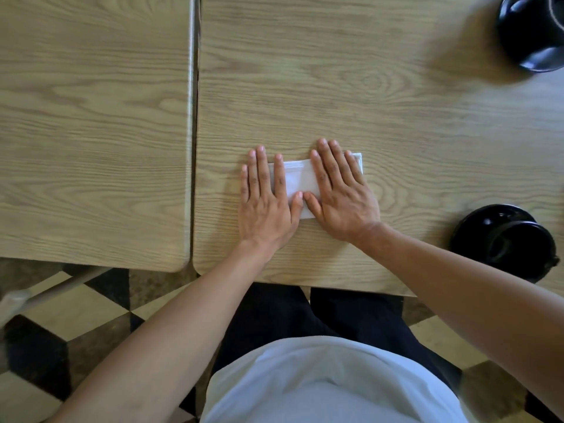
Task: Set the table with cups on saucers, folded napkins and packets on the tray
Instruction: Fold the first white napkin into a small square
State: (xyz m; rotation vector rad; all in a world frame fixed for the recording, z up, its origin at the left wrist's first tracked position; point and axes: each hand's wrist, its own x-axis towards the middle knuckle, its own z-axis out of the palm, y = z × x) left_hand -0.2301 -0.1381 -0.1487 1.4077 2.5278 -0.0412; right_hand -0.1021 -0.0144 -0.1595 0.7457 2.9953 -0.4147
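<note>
A white folded napkin point(297, 178) lies flat on the wooden table point(366, 102), near its front edge. My left hand point(265, 203) presses on the napkin's left end with straight fingers. My right hand point(341, 193) lies flat over its right half, and the two thumbs meet at the napkin's near edge. A black cup on a black saucer point(503, 242) stands to the right by the table's front edge. Another black cup and saucer point(531, 32) sits at the far right corner, cut off by the frame.
A second wooden table point(91, 117) butts against the left side, with a narrow gap point(193, 117) between the two. Below the edges are a checkered floor point(76, 315) and a metal table leg point(45, 294).
</note>
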